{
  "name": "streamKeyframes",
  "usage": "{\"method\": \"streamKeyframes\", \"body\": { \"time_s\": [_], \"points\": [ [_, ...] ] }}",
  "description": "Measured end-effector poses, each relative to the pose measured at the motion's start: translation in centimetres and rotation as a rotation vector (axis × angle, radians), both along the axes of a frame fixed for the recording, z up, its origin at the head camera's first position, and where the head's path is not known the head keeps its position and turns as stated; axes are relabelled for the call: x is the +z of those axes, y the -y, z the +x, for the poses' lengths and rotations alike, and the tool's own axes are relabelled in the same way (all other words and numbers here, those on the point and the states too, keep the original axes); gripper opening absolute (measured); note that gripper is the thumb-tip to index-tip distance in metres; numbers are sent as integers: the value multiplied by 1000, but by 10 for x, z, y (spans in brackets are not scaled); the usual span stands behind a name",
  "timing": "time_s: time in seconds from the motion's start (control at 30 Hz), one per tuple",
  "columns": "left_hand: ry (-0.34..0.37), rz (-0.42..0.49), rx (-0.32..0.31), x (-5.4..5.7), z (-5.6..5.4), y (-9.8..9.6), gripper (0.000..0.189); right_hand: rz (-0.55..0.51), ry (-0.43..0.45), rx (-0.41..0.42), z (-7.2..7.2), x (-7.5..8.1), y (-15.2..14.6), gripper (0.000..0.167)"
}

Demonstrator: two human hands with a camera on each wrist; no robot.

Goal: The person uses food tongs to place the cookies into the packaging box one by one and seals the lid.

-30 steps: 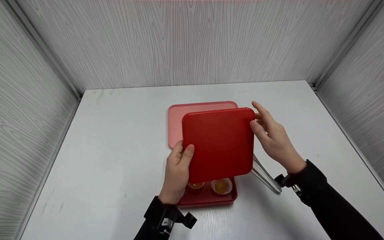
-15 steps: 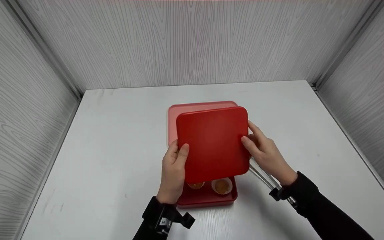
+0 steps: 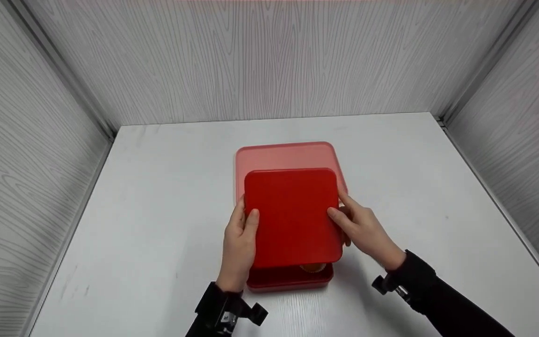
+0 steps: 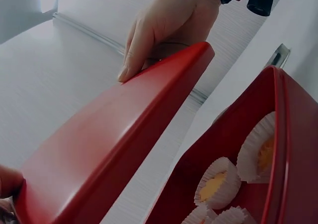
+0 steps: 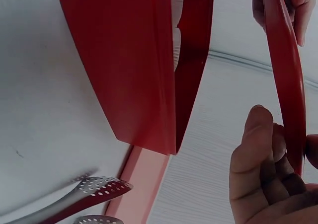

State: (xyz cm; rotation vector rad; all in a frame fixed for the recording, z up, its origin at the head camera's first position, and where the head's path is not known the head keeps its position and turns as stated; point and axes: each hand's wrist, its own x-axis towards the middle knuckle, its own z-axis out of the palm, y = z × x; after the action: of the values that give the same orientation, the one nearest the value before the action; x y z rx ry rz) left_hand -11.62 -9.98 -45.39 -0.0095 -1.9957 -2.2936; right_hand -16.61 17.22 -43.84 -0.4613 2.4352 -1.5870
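Observation:
A red square lid (image 3: 293,217) is held level above the red box (image 3: 290,283), with a gap between them in both wrist views. My left hand (image 3: 239,250) grips the lid's left edge, thumb on top. On the opposite edge my right hand (image 3: 365,231) pinches it between thumb and fingers. Inside the box are several small yellow-filled pastries (image 4: 213,186) in white pleated paper cups. The lid hides most of them from the head view, where one paper cup (image 3: 314,267) peeks out under its front edge.
Behind the box lies a pink tray (image 3: 283,157), partly covered by the lid. Metal tongs with perforated ends (image 5: 99,186) lie to the right of the box, near the tray. Grey wood-grain panels (image 3: 269,61) enclose the white table (image 3: 166,196).
My right hand has gone from beside the lid's edge to gripping it. The lid has straightened and shifted left and towards me, covering more of the box.

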Motion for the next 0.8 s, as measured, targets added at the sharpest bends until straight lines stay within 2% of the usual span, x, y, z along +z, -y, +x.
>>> {"method": "streamKeyframes", "body": {
  "time_s": [0.13, 0.33, 0.57, 0.8],
  "points": [
    [40, -37, 16, -5, 2, 0, 64, 23, 33, 19, 1, -8, 2, 70],
    [102, -104, 40, -11, 6, -2, 63, 46, 82, 3, 2, -18, 5, 72],
    [181, -149, 66, -22, 8, -4, 64, 156, 37, 15, 3, -30, 8, 71],
    [275, -150, 67, -33, 7, -4, 64, 290, -17, -6, 4, -39, 11, 67]
  ]
}}
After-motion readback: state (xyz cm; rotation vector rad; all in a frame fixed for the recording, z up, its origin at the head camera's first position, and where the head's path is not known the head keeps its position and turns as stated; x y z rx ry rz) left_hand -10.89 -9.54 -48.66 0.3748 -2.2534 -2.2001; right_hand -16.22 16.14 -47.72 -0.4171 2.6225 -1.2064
